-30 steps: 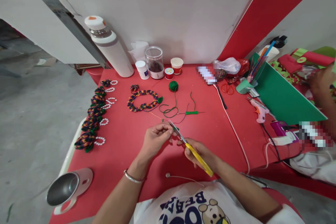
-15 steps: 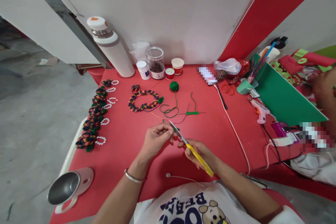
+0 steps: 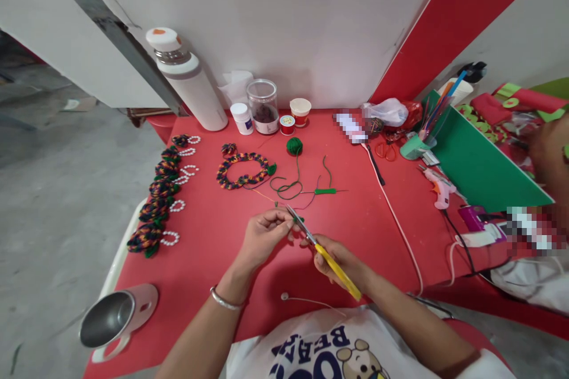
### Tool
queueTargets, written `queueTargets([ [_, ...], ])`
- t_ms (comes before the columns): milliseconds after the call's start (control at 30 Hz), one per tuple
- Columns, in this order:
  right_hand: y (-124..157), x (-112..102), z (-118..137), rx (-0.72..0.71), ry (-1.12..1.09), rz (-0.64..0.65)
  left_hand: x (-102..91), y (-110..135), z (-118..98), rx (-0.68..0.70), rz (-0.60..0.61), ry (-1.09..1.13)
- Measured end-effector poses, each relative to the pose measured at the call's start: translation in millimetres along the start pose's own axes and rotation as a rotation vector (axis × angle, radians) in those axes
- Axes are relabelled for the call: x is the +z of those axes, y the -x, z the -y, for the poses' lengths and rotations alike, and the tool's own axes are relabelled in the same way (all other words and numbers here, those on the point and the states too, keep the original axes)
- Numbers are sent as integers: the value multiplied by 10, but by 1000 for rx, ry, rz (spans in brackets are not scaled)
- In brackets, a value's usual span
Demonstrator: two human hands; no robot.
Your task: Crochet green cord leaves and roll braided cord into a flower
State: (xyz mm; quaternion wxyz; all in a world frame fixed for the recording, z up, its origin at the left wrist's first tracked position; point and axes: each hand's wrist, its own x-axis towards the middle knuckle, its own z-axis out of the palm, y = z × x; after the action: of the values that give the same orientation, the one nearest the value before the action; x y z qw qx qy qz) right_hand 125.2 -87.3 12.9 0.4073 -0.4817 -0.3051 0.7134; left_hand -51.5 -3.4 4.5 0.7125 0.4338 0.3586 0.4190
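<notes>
My right hand point(image 3: 338, 256) grips a pair of scissors point(image 3: 336, 270) with yellow handles, the blades pointing up and left. Thumb and fingers of my left hand point(image 3: 265, 235) pinch a small green yarn piece point(image 3: 299, 220), which lies right at the blades and is partly hidden by them. Whether the blades are closed on it I cannot tell. Beyond my hands lie a green-handled crochet hook point(image 3: 326, 191), a ball of green yarn point(image 3: 294, 145) with a loose strand, and a multicoloured crocheted strip point(image 3: 223, 176) curled in a loop.
Several crocheted pieces with white bead loops point(image 3: 153, 209) line the left side. A steel-lined mug point(image 3: 144, 302) lies near the front left corner; a tall white flask point(image 3: 195, 92) stands behind. To the right are a pink glue gun point(image 3: 441, 188), cables and a green box point(image 3: 493, 163).
</notes>
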Motion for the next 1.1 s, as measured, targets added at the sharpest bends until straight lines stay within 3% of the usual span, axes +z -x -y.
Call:
queueTargets([
  [167, 9, -19, -9, 76, -20, -12, -3, 6, 3, 8, 13, 14],
  [333, -21, -11, -39, 46, -34, -40, 1, 9, 4, 0, 5, 26],
  [567, 76, -236, -109, 34, 250, 83, -25, -18, 64, -10, -28, 106],
  [667, 130, -425, 17, -79, 476, -143, -23, -31, 79, -48, -41, 88],
  [733, 156, -577, 147, -176, 779, -478, -24, -40, 78, -91, -39, 6],
  [833, 179, -838, 301, -236, 1309, -841, -56, -63, 64, -33, -50, -268],
  [900, 184, -1014, 340, -214, 1545, -939, -102, -86, 56, 102, -101, -498],
  [967, 177, -1159, 338, -216, 1642, -951, -155, -108, 57, 203, -173, -709],
  [1100, 139, -1252, 303, -255, 1759, -958, -213, -132, 82, 252, -233, -947],
])
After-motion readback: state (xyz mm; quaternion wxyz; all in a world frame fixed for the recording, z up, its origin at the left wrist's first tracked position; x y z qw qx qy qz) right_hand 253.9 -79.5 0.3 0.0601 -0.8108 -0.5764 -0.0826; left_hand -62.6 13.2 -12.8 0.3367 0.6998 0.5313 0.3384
